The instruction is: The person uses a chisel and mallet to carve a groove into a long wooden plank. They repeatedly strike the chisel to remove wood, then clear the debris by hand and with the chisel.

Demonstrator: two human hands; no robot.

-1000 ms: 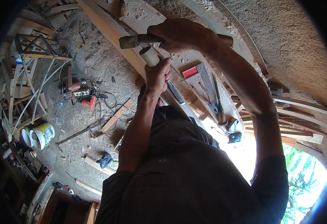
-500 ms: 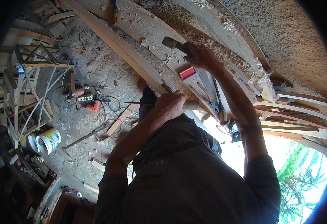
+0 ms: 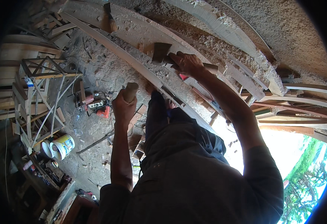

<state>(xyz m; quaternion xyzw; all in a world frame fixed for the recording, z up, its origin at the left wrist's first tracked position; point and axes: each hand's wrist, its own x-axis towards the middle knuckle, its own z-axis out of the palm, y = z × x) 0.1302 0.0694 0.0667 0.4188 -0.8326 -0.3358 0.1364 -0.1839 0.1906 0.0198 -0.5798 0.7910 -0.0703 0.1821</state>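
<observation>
My left hand [image 3: 124,108] is closed around a thick wooden handle [image 3: 130,92], its blunt end pointing up; the rest of that tool is hidden below the fist. My right hand [image 3: 189,64] grips a hatchet-like tool close to its head. The tool's broad dark blade [image 3: 160,53] sticks out to the left above the workbench, and a pale handle end shows right of the fist. Under the right hand lies a red flat box [image 3: 183,77], mostly covered. The long wooden workbench [image 3: 133,42] runs diagonally beneath, strewn with chips.
A wood-handled blade tool [image 3: 110,20] lies at the bench's far end. Curved planks [image 3: 294,98] stack at right. On the floor are a red power tool [image 3: 103,112] with cords, a wooden frame stand [image 3: 46,99], a white bucket [image 3: 63,146] and scrap wood.
My left hand has moved left, away from the bench, and its tool has turned from lying sideways to handle-end up. My right hand has moved slightly left and down; its blade now shows broadside.
</observation>
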